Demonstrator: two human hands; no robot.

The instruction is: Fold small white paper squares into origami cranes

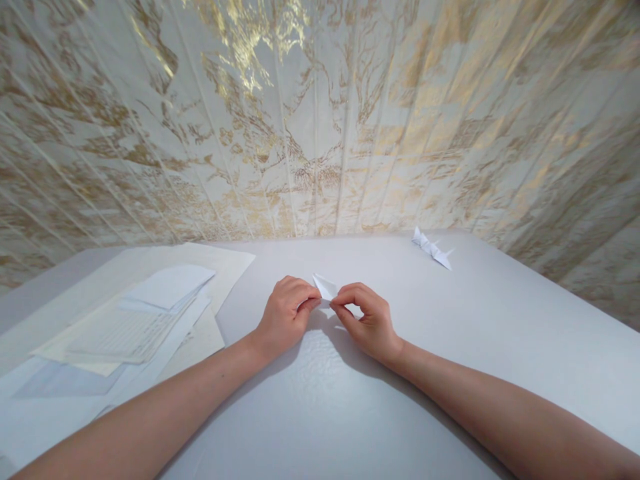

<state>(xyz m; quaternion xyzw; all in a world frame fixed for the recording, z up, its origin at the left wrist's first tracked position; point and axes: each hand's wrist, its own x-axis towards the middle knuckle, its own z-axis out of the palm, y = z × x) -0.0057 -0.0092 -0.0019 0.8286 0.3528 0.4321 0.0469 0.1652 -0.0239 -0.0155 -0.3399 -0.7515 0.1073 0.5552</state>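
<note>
A small piece of folded white paper (pixel 325 287) is held just above the table, between my two hands, with one pointed flap standing up toward the wall. My left hand (pixel 287 312) pinches its left side between thumb and forefinger. From the other side, my right hand (pixel 367 320) grips the lower right edge with thumb and fingertip, the fingers curled into a ring. The fingertips hide part of the folds.
Several loose papers (pixel 195 333) lie in an overlapping pile on the left, some with writing. Small folded white paper figures (pixel 431 249) stand in a row at the back right of the white table (pixel 480 327). A wall with gold patterns (pixel 320 133) rises behind the table.
</note>
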